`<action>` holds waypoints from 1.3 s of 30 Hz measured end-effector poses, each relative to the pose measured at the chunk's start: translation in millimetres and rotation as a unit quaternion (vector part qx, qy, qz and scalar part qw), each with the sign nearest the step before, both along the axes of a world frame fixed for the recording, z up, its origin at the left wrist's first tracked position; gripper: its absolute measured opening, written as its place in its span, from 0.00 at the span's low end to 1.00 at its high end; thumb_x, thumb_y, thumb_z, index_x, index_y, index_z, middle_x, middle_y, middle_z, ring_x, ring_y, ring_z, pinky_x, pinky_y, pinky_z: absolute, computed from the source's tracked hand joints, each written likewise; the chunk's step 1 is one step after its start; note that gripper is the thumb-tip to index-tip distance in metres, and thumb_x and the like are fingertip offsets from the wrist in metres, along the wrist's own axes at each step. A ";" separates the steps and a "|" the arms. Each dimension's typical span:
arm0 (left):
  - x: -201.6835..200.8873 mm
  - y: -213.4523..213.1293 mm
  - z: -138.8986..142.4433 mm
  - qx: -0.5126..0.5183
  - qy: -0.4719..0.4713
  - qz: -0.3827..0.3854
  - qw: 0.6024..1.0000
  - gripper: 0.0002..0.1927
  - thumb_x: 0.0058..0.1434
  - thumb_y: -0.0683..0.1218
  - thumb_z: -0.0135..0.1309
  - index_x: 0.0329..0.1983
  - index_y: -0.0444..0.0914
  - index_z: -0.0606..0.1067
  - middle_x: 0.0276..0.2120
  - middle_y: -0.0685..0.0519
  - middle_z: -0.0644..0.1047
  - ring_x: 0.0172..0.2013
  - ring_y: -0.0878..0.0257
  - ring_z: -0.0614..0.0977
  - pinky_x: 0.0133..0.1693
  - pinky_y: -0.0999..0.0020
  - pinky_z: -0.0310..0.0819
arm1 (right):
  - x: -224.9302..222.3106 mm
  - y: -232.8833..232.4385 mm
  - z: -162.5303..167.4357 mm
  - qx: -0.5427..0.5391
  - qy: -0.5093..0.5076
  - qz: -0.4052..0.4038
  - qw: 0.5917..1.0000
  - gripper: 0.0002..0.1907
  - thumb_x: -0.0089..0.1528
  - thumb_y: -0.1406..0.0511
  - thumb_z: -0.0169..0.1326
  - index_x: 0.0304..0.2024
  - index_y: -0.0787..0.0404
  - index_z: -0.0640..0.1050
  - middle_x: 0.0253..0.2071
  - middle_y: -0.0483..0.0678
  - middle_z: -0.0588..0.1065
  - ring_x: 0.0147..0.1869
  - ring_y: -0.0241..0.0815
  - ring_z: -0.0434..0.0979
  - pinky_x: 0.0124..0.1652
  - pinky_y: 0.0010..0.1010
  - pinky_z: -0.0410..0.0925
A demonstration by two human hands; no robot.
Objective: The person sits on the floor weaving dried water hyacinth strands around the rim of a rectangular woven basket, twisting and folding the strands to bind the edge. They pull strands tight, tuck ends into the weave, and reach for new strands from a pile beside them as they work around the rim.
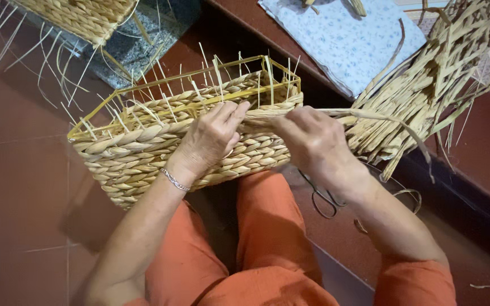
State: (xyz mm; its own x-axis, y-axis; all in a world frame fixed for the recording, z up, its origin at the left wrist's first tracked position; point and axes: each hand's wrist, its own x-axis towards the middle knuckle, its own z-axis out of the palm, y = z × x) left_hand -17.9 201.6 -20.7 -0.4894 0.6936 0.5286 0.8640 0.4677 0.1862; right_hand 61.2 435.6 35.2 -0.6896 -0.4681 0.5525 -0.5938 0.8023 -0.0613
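— So, where are the hands?
— Both at the top edge of the woven basket (143,150), which rests across the lap in orange trousers (267,226). Left hand (214,136) lies on the rim, fingers bent over the braid — gripping it lightly.
— And the right?
— Right hand (310,139) is closed, pinching a straw strand (364,115) that runs toward the bundle of loose straw (426,85) on the floor. Scissors (324,201) lie just under that wrist; a pale blue cloth (347,39) sits beyond.
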 end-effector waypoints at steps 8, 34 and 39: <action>-13.6 10.0 -11.4 0.057 -0.163 0.056 0.983 0.08 0.68 0.37 0.56 0.35 0.43 0.79 0.30 0.54 0.79 0.31 0.60 0.80 0.33 0.65 0.76 | -64.2 -15.5 4.2 -0.060 0.056 0.149 0.985 0.07 0.68 0.78 0.55 0.41 0.65 0.82 0.34 0.52 0.79 0.35 0.40 0.80 0.28 0.23 0.70; -12.5 20.7 -34.9 0.116 -0.023 0.083 0.990 0.06 0.72 0.37 0.53 0.47 0.29 0.69 0.27 0.48 0.75 0.22 0.62 0.77 0.19 0.71 0.70 | -73.8 0.8 -64.2 -0.056 -0.083 -0.074 0.992 0.19 0.64 0.55 0.64 0.30 0.60 0.74 0.18 0.45 0.73 0.16 0.40 0.72 0.16 0.36 0.64; -25.0 30.0 -43.8 0.147 -0.059 0.109 0.981 0.07 0.71 0.37 0.52 0.40 0.35 0.66 0.19 0.53 0.73 0.17 0.65 0.75 0.17 0.72 0.66 | -59.0 16.6 -72.1 -0.149 -0.116 -0.022 0.982 0.18 0.70 0.56 0.57 0.30 0.60 0.75 0.19 0.47 0.72 0.21 0.39 0.73 0.21 0.35 0.67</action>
